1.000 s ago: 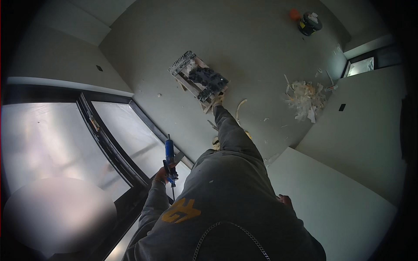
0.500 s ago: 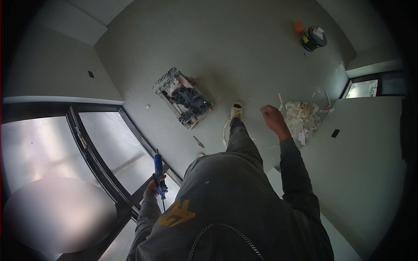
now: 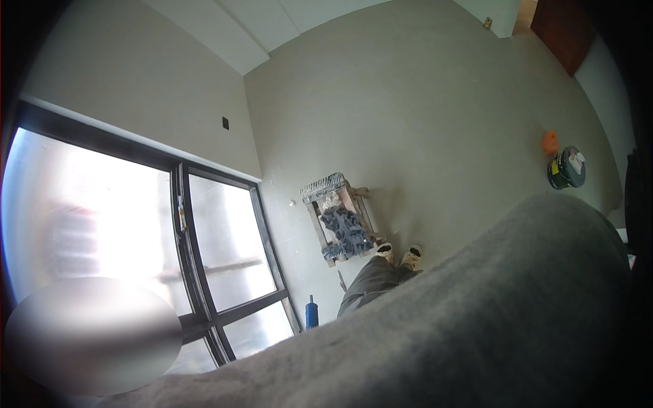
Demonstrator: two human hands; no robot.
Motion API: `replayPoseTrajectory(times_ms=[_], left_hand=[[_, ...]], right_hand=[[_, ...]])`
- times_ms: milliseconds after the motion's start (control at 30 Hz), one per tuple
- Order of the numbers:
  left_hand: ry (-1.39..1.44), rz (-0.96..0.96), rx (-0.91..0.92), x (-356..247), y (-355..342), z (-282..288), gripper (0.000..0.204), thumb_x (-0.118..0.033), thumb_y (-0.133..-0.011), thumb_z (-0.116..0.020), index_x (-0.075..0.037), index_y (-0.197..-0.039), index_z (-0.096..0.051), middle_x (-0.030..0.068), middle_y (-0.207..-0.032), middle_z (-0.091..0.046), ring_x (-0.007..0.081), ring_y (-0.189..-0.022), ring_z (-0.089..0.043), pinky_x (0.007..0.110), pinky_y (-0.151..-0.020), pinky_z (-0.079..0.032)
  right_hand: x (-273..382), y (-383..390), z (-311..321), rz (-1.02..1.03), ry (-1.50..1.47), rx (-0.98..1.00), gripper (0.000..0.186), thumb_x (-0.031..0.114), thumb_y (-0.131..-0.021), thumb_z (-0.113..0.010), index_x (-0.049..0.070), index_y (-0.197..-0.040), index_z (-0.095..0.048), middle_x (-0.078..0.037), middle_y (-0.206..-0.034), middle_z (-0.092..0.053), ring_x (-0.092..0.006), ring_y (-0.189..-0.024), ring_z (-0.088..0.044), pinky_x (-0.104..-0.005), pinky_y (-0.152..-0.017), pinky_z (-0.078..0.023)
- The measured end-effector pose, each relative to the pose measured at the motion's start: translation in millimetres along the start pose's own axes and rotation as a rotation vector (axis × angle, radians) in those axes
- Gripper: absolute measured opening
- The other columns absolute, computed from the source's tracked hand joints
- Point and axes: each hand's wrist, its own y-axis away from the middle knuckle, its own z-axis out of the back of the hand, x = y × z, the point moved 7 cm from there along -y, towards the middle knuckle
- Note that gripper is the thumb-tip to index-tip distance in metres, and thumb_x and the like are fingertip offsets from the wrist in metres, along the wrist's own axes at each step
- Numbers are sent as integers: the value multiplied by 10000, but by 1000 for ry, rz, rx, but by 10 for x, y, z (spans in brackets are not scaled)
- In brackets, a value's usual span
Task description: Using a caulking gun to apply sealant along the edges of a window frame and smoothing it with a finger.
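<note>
A grey sleeved arm (image 3: 408, 326) sweeps very close across the lower part of the view, from lower left to upper right. Its hand lies outside the picture; by its place it looks like my right arm. Just above the sleeve's edge pokes the blue barrel and nozzle of a caulking gun (image 3: 311, 315), pointing away from me. The sleeve covers the rest of the gun, and my left hand does not show. My feet in pale shoes (image 3: 411, 257) stand by a small wooden stool (image 3: 328, 185) with a dark patterned, dirt-smeared cover.
A dark bucket (image 3: 566, 168) stands at the right with an orange object (image 3: 549, 142) beside it. A dark-framed window (image 3: 231, 224) fills the left side. A thin tool (image 3: 342, 280) lies on the floor (image 3: 422, 122) near my leg. A brown door (image 3: 563, 34) is far right.
The right arm has risen close to the camera and now hides my torso and left hand. The view has turned, shifting the stool and bucket rightward and down. My feet are nearer the stool.
</note>
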Motion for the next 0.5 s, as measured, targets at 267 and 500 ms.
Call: replayPoseTrajectory(times_ms=[267,500], left_hand=[[-30,37,62,-306,245,-1570,459,-393,-792,-811,-80,-991,-540,88,-749,-617,246,-649,-644,438,-653,-568],[177,351,-85,668,2190,-3451,496,-417,-784,-821,-71,-987,-530,78,-719,-616,227,-596,-632,398,-617,-572]], right_hand=[[-8,447,761,39,257,166,213,142,-861,-616,-9,-1005,-657,-168,-881,-695,-338,-844,-685,-462,-777,-553],[-849,685,1905,227,133,485,232,155,-854,-622,-6,-1017,-655,-168,-893,-700,-342,-865,-690,-477,-788,-554]])
